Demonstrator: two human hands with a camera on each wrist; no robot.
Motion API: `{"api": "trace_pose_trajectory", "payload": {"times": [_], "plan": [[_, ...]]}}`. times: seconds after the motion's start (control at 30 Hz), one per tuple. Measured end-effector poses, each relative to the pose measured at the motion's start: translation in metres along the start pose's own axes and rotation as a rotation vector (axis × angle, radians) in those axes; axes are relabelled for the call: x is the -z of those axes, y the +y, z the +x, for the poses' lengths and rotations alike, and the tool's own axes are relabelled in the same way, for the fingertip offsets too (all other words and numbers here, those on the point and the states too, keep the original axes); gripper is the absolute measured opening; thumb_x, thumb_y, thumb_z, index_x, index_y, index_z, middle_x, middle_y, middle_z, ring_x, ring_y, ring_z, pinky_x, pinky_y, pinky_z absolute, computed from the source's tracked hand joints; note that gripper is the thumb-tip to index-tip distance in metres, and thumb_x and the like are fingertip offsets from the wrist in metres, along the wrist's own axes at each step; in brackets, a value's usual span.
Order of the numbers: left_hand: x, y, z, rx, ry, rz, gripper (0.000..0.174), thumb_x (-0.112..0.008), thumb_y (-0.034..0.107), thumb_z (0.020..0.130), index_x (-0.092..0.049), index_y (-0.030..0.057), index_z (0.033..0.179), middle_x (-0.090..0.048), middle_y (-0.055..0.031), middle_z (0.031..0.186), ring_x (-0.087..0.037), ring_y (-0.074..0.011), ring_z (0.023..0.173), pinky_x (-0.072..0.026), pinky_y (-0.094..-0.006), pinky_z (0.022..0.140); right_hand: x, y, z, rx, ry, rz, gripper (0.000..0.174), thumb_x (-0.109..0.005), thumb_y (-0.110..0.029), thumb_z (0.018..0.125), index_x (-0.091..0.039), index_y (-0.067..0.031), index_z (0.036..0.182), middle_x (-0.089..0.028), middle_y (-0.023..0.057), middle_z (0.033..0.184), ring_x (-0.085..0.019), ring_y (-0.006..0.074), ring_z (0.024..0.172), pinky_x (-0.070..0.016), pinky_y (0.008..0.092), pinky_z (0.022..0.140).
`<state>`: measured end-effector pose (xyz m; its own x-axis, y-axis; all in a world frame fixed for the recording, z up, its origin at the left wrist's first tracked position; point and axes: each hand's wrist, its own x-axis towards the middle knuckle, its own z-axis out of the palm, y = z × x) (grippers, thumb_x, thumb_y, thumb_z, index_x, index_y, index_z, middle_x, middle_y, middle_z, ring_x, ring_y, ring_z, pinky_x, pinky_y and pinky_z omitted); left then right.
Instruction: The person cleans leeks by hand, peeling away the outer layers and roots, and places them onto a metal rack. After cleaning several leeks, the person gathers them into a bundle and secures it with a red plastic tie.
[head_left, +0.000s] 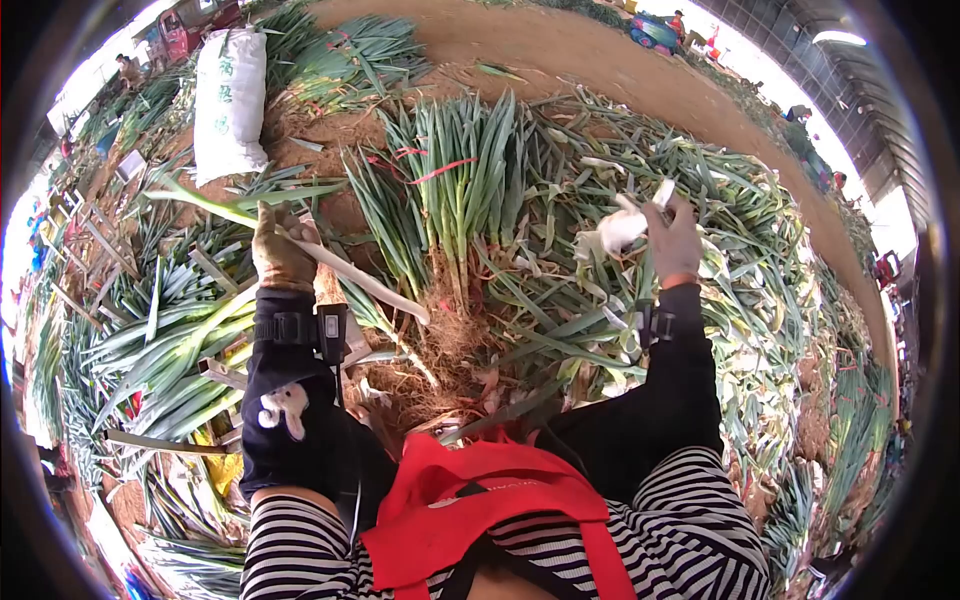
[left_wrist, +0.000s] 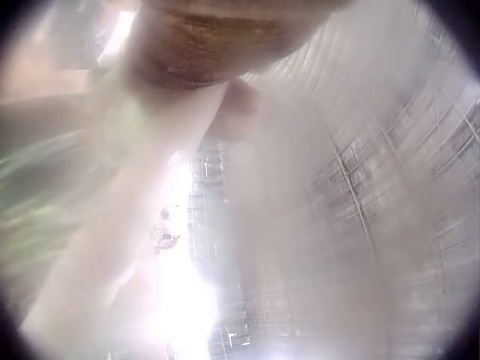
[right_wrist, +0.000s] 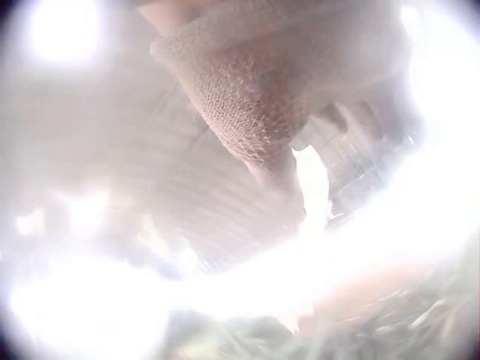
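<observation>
My gloved left hand (head_left: 282, 250) grips a large green onion (head_left: 366, 281) around its stalk. The white stem slants down to the right and the green leaves stick out to the upper left. In the left wrist view the pale stem (left_wrist: 97, 247) runs blurred below the fingers. On the right, my gloved right hand (head_left: 674, 240) pinches a whitish strip of peeled outer leaf (head_left: 622, 231), held above the leaf heap. The right wrist view shows the glove (right_wrist: 240, 97) with the strip glaring white at the fingertips. Between the hands lies a green onion bundle (head_left: 462, 190) tied with red tape.
Loose leaves and peelings (head_left: 740, 290) cover the ground on the right. More green onions (head_left: 180, 350) are piled at left, among wooden slats. A full white sack (head_left: 230, 105) stands at the upper left. Tangled roots (head_left: 455, 335) lie directly in front of the body.
</observation>
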<state>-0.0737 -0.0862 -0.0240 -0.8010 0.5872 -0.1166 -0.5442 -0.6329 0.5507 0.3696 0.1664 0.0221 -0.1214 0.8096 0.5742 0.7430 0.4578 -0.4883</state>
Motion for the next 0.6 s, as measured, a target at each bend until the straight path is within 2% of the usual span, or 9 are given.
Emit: {"api": "trace_pose_trajectory", "payload": {"times": [0.03,0.13,0.2,0.27,0.33,0.4,0.47,0.53,0.6], "plan": [[-0.012,-0.001,-0.012,-0.022,-0.02,0.04,0.041,-0.054,0.041,0.092,-0.056,0.0004,0.097,-0.041,0.002,0.062,-0.04,-0.0094,0.049,-0.0395,-0.0229,0.045,-0.011,0.023,0.002,0.131,0.198,-0.41,0.055,-0.066,-0.04,0.081,-0.052,-0.0046,0.119,-0.063,0.0194,0.104,-0.062,0.0356,0.091,-0.0481,0.0421,0.08],[-0.025,0.001,-0.033,0.032,-0.112,0.103,0.038,-0.055,0.036,0.093,-0.057,-0.0003,0.103,-0.046,0.0013,0.064,-0.045,-0.0087,0.053,-0.044,-0.0234,0.049,-0.037,0.043,0.0,0.25,0.347,-0.521,0.056,-0.064,-0.045,0.08,-0.055,-0.0068,0.119,-0.064,0.0176,0.104,-0.062,0.0349,0.094,-0.0471,0.0442,0.082],[-0.02,0.003,-0.033,0.039,-0.136,0.124,0.038,-0.056,0.035,0.093,-0.057,-0.0002,0.104,-0.047,0.0011,0.065,-0.046,-0.009,0.053,-0.0448,-0.0231,0.05,-0.04,-0.002,-0.011,-0.184,-0.583,-0.395,0.053,-0.059,-0.051,0.08,-0.063,-0.0083,0.11,-0.065,0.0201,0.101,-0.061,0.0358,0.095,-0.0468,0.044,0.084],[-0.02,0.003,-0.033,0.051,-0.126,0.17,0.039,-0.056,0.036,0.093,-0.054,0.0006,0.109,-0.045,0.0006,0.067,-0.046,-0.0094,0.055,-0.0423,-0.0241,0.047,-0.104,0.028,-0.037,0.049,-0.767,-0.159,0.042,-0.058,-0.049,0.081,-0.066,-0.0098,0.093,-0.066,0.016,0.099,-0.062,0.0333,0.092,-0.0481,0.0418,0.081],[-0.021,0.003,-0.037,0.073,-0.132,0.192,0.038,-0.056,0.035,0.093,-0.054,0.002,0.111,-0.046,0.0007,0.069,-0.046,-0.0086,0.055,-0.0427,-0.0227,0.047,-0.182,0.051,-0.074,0.346,-0.935,-0.211,0.04,-0.056,-0.046,0.082,-0.068,-0.0085,0.089,-0.067,0.0161,0.091,-0.062,0.0348,0.088,-0.048,0.0407,0.08],[-0.016,0.002,-0.036,0.103,-0.178,0.235,0.038,-0.056,0.034,0.092,-0.052,0.0059,0.118,-0.05,0.0004,0.074,-0.047,-0.0067,0.056,-0.0436,-0.0194,0.047,-0.206,0.02,-0.103,0.181,-1.133,-0.164,0.041,-0.056,-0.045,0.082,-0.067,-0.0068,0.093,-0.066,0.0167,0.094,-0.061,0.0349,0.089,-0.0476,0.0405,0.08],[-0.018,0.004,-0.044,0.101,-0.177,0.273,0.04,-0.056,0.035,0.092,-0.051,0.0055,0.119,-0.052,-0.0001,0.075,-0.048,-0.0067,0.056,-0.0434,-0.0193,0.047,-0.244,0.007,-0.141,0.027,-1.067,-0.035,0.047,-0.058,-0.047,0.08,-0.065,-0.0035,0.097,-0.065,0.0197,0.093,-0.062,0.0345,0.088,-0.0472,0.0404,0.081],[-0.015,0.006,-0.044,0.119,-0.211,0.29,0.045,-0.057,0.035,0.092,-0.049,0.0042,0.124,-0.054,-0.0005,0.077,-0.049,-0.0064,0.057,-0.0438,-0.0202,0.046,-0.283,-0.003,-0.164,-0.043,-1.121,-0.065,0.061,-0.058,-0.051,0.079,-0.06,0.0015,0.11,-0.063,0.0232,0.103,-0.06,0.0342,0.099,-0.046,0.039,0.087],[-0.02,0.009,-0.048,0.135,-0.127,0.343,0.044,-0.057,0.037,0.091,-0.051,0.0034,0.12,-0.05,0.0016,0.074,-0.045,-0.0065,0.053,-0.0415,-0.0209,0.045,-0.299,-0.016,-0.172,-0.11,-1.126,-0.051,0.07,-0.059,-0.054,0.079,-0.054,0.003,0.118,-0.059,0.0244,0.112,-0.057,0.0346,0.107,-0.0446,0.0388,0.091]]}}
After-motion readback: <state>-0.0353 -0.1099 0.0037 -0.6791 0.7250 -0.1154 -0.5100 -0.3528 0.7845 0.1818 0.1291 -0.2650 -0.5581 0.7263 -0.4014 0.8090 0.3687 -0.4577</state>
